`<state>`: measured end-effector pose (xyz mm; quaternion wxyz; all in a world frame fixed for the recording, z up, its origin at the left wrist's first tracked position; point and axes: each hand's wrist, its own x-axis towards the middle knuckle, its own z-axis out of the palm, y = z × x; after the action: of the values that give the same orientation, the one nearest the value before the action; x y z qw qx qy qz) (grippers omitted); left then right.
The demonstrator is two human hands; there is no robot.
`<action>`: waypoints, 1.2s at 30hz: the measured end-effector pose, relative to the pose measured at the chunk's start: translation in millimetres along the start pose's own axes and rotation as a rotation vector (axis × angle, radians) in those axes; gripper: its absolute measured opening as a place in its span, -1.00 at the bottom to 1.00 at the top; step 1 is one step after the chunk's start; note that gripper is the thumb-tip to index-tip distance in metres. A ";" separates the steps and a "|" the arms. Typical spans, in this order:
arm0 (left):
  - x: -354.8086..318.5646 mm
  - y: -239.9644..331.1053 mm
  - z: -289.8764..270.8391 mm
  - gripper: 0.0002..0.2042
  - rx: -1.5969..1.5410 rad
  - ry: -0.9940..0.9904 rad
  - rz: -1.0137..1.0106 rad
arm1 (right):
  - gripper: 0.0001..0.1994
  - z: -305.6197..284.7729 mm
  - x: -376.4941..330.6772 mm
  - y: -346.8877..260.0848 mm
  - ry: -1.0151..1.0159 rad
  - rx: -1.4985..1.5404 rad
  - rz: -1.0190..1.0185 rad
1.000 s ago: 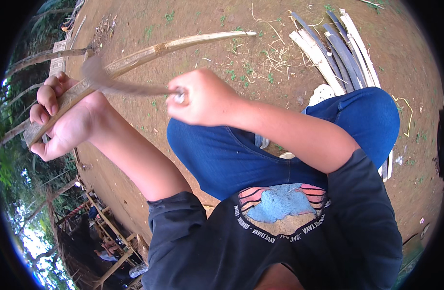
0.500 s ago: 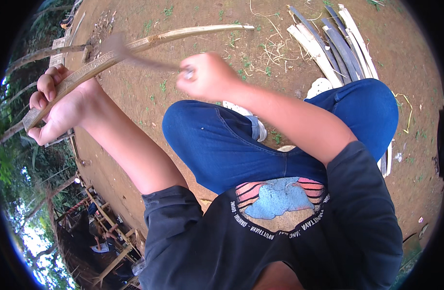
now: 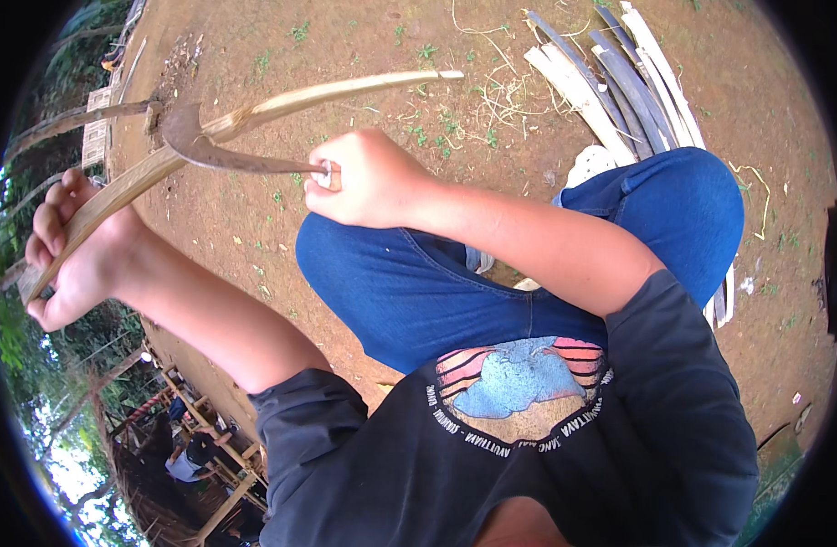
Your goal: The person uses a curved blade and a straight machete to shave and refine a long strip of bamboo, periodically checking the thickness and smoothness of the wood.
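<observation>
My left hand [image 3: 86, 242] is wrapped round the lower end of a long, curved strip of pale wood [image 3: 282, 102]. The strip slants up and away to the right, its thin tip in the air above the ground. In my right fist [image 3: 368, 178] is the handle of a machete-like knife with a curved, hooked blade [image 3: 236, 160]. Its dark, rusty-looking blade lies against the strip near the middle, where the wood shows a rough notch. Most of the handle is hidden by my fingers.
Split strips of pale and dark wood [image 3: 641, 87] lie in a bundle beyond my right knee. Thin shavings [image 3: 505, 105] are scattered on the brown dirt ground [image 3: 345, 36]. A thatched wooden shelter [image 3: 186, 438] with a person stands at lower left.
My left hand has moved slightly left and down with the strip. The blade, blurred before, now rests sharp against the wood a little lower along it; my right fist has shifted left and down.
</observation>
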<state>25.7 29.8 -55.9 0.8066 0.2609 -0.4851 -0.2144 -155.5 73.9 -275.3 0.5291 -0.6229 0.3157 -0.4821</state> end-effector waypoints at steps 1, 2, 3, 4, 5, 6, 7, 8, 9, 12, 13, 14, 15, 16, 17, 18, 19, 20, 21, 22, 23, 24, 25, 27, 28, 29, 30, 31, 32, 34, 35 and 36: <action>6.7 6.9 -7.9 -0.44 0.032 -0.105 -0.038 | -0.79 3.6 -4.2 7.3 0.021 -0.006 0.012; 10.5 8.4 -14.8 -0.44 0.041 -0.084 -0.031 | -0.80 10.0 -10.4 23.1 0.045 -0.010 0.028; 12.2 8.6 -22.7 -0.44 0.050 -0.062 -0.023 | -0.80 11.6 -15.6 45.6 0.062 -0.020 0.157; 13.9 7.7 -27.8 -0.44 0.055 -0.045 -0.014 | -0.80 7.1 -19.4 78.2 0.084 -0.032 0.283; 15.7 6.8 -28.3 -0.45 0.049 -0.030 -0.014 | -0.80 -8.6 -27.2 130.2 0.036 -0.230 0.225; 16.5 7.6 -29.1 -0.45 0.039 -0.043 -0.030 | -0.78 -23.7 -29.7 171.9 -0.015 -0.428 0.169; 13.4 10.1 -30.0 -0.45 0.041 -0.026 -0.008 | -0.78 -27.0 -22.3 186.3 -0.043 -0.465 0.160; 9.8 8.7 -30.7 -0.45 0.040 -0.007 0.008 | -0.78 -30.3 -18.4 195.5 -0.070 -0.505 0.158; 9.0 4.9 -25.5 -0.45 0.031 0.034 0.032 | -0.78 -31.9 -18.7 203.5 -0.094 -0.545 0.157; 17.8 3.8 -42.5 -0.44 0.052 0.035 0.036 | -0.76 9.3 -3.9 72.4 -0.013 -0.046 0.116; 21.2 7.2 -43.1 -0.42 0.085 0.056 0.052 | -0.75 13.7 -2.7 31.6 -0.052 0.027 0.076; 22.5 4.9 -39.6 -0.42 0.123 0.073 0.072 | -0.74 16.6 -3.5 14.7 -0.041 0.069 0.001; 23.2 3.8 -38.3 -0.45 0.130 0.063 0.068 | -0.74 16.9 -5.3 22.3 -0.034 0.041 0.032; 24.3 4.2 -38.2 -0.47 0.131 0.053 0.070 | -0.73 14.9 -4.5 37.9 -0.025 0.008 0.055; 24.7 3.4 -38.9 -0.47 0.147 0.068 0.069 | -0.73 10.2 -8.3 67.7 0.020 -0.060 0.185; 26.9 0.5 -29.4 -0.47 0.143 0.071 0.068 | -0.76 5.0 -14.1 130.8 0.070 0.096 0.329; 30.2 -1.8 -18.2 -0.47 0.144 0.071 0.065 | -0.73 -24.2 -19.2 196.2 -0.042 -0.359 0.165; 31.3 -3.9 -18.1 -0.47 0.130 0.060 0.056 | -0.71 -49.6 -32.0 223.0 -0.028 -0.277 0.455; 29.6 -0.9 -26.4 -0.47 0.134 0.061 0.054 | -0.72 -64.5 -37.2 216.7 -0.019 -0.376 0.649; 27.4 0.4 -28.7 -0.46 0.130 0.059 0.048 | -0.69 -73.3 -31.3 208.6 -0.053 -0.466 0.635; 26.4 -3.8 -22.7 -0.46 0.156 0.103 0.060 | -0.72 -70.5 -28.4 203.9 -0.019 -0.387 0.572; 23.3 -9.1 -15.6 -0.45 0.195 0.139 0.080 | -0.73 -62.1 -21.3 199.1 0.019 -0.309 0.510; 33.3 -9.7 -27.3 -0.45 0.161 0.061 0.052 | -0.72 -44.3 -15.0 181.1 0.028 -0.216 0.371; 43.9 -9.4 -42.0 -0.45 0.151 0.018 0.045 | -0.72 -5.6 1.4 118.2 -0.001 -0.098 0.193; 44.6 -9.9 -39.1 -0.45 0.181 0.047 0.053 | -0.71 2.3 7.9 91.1 -0.034 -0.066 0.168; 46.0 -11.6 -33.9 -0.45 0.205 0.069 0.060 | -0.71 0.2 10.3 85.1 -0.039 -0.052 0.144; 52.4 -12.3 -35.2 -0.46 0.204 0.038 0.062 | -0.71 -1.4 11.4 80.4 -0.045 -0.038 0.120; 63.1 -11.0 -38.6 -0.46 0.204 0.006 0.065 | -0.70 -2.4 9.8 78.4 -0.051 -0.023 0.095; 63.5 -13.4 -29.8 -0.47 0.238 0.007 0.084 | -0.71 -8.3 9.2 111.8 -0.041 -0.147 0.155; 65.3 -18.0 -23.6 -0.48 0.239 0.000 0.090 | -0.72 -41.3 -5.2 168.5 -0.055 -0.191 0.429; 66.9 -18.3 -27.2 -0.49 0.204 -0.018 0.077 | -0.74 -61.5 -13.8 199.9 -0.081 -0.285 0.520; 69.2 -18.6 -29.3 -0.49 0.172 -0.031 0.068 | -0.76 -69.7 -9.8 204.5 -0.114 -0.385 0.578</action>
<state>80.5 -19.8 -32.7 0.7804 0.3090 -0.5229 -0.1484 -200.1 8.8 -476.6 0.5334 -0.6221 0.5338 -0.2084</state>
